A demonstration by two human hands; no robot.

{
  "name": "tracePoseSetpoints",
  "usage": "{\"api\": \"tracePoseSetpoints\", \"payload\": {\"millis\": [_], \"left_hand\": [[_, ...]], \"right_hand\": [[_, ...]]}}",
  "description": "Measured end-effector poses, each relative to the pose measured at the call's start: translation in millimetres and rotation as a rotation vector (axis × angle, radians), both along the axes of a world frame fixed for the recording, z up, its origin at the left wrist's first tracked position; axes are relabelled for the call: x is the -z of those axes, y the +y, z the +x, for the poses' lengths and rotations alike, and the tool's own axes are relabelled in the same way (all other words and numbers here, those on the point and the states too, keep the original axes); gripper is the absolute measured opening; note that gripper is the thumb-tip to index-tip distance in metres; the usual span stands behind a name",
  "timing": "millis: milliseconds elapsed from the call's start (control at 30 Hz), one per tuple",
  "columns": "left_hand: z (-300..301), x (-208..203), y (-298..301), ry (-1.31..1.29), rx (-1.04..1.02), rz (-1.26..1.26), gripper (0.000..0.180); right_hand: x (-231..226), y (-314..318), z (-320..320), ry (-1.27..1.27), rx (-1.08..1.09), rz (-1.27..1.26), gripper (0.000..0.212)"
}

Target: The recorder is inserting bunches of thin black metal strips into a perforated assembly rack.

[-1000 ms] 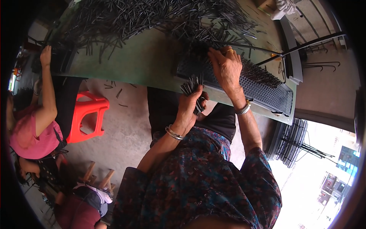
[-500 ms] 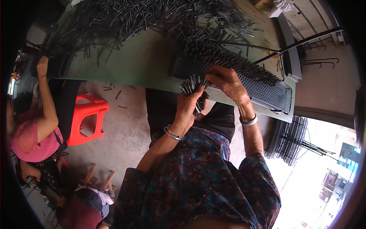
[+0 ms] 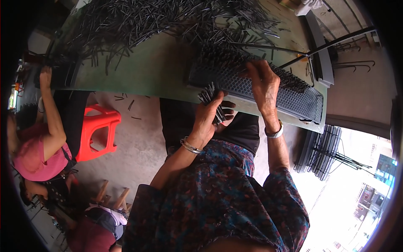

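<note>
My left hand (image 3: 206, 112) is closed around a bundle of short, thin dark rods (image 3: 210, 93), held at the table's near edge. Their ends stick out above the thumb, and some show below between the fingers. To its right, my right hand (image 3: 265, 84) is over a long dark tray (image 3: 294, 100) with a honeycomb of holes. Its thumb and fingers are pinched together above the tray; what sits between the tips is too small to make out. Many rods (image 3: 226, 59) stand upright in the tray's far rows, while the nearer rows show bare holes.
A large heap of loose rods (image 3: 138, 23) covers the far part of the green table (image 3: 138, 75). A dark metal frame bar (image 3: 336, 44) crosses at the right. A red stool (image 3: 98, 132) stands on the floor at left, near a person in pink (image 3: 40, 159). Stacked dark racks (image 3: 321, 151) stand lower right.
My right hand has moved right and away from the bundle in my left hand, out over the tray. The left hand stays in nearly the same place with its rods.
</note>
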State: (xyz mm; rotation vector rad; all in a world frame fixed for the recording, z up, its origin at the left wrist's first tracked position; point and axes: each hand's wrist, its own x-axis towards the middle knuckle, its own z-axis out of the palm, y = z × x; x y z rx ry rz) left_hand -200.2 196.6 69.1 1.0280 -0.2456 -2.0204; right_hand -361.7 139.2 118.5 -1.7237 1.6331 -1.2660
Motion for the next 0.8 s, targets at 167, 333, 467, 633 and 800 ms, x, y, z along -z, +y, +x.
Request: {"api": "tracePoseSetpoints", "payload": {"millis": [167,333,467,633,800], "left_hand": [[-7,-1,4,0.018,-0.031,-0.002,0.021],[-7,9,6,0.069,-0.084,0.045,0.018],[-9,9,6,0.036,-0.125,0.054,0.019],[-7,4,8,0.068,-0.072,0.044,0.020],[-10,11,8,0.049,-0.081,0.011,0.020]], "right_hand": [[6,-6,2,-0.004,0.016,-0.016,0.006],[4,-9,-3,0.141,-0.015,-0.033,0.010],[1,-11,-7,0.168,0.001,-0.008,0.011],[-1,-18,-16,0.312,-0.107,-0.158,0.011],[-1,-15,-13,0.175,-0.139,-0.101,0.011]]}}
